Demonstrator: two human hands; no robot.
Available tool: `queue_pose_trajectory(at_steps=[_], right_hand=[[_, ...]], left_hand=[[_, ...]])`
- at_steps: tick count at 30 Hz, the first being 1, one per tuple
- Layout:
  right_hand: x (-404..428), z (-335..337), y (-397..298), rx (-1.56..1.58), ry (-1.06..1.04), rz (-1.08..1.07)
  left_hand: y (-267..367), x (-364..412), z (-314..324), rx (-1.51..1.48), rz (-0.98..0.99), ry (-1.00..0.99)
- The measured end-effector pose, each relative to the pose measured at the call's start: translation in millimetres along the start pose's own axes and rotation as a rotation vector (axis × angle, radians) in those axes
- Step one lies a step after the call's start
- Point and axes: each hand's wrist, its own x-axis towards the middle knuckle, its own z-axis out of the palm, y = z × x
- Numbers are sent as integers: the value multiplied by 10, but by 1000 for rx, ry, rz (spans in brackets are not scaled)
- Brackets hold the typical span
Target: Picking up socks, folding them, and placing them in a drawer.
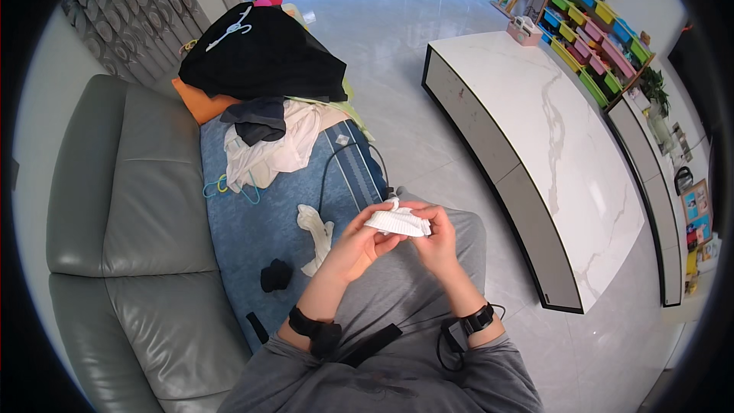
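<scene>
Between my two hands, above my lap, is a white ribbed sock, bunched and partly folded. My left hand grips its left side with the thumb on top. My right hand pinches its right end and upper edge. Left of my left wrist, another white sock lies loosely stretched on the blue sofa cover. A black balled-up sock or cloth rests lower left of it. A black cable loops over the cover beyond my hands.
White clothing, a dark grey garment and a blue hanger lie farther up the sofa. Beyond them a black garment bears a white hanger. A marble-topped table stands to the right.
</scene>
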Motion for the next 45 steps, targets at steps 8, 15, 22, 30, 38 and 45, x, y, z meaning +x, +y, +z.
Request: queue_pose_trajectory(at_steps=[8,15,22,30,38,45], right_hand=[[-66,53,39,249,121,114],[-42,-61,-214,733,-135,736],[-66,170,-258,306,-14,400],[-69,132,-151,213,-251,443],[-108,232,-79,336,-582,408],[31,380,-111,175,-579,547]], left_hand=[[-144,-69,15,-32,292,30],[-165,-167,-195,427,462,42],[51,-190,-79,1133,876,-5],[-26,-233,-166,1057,960,176],[-67,-483,-722,-107,190,-362],[225,-481,-635,1043,458,-51]])
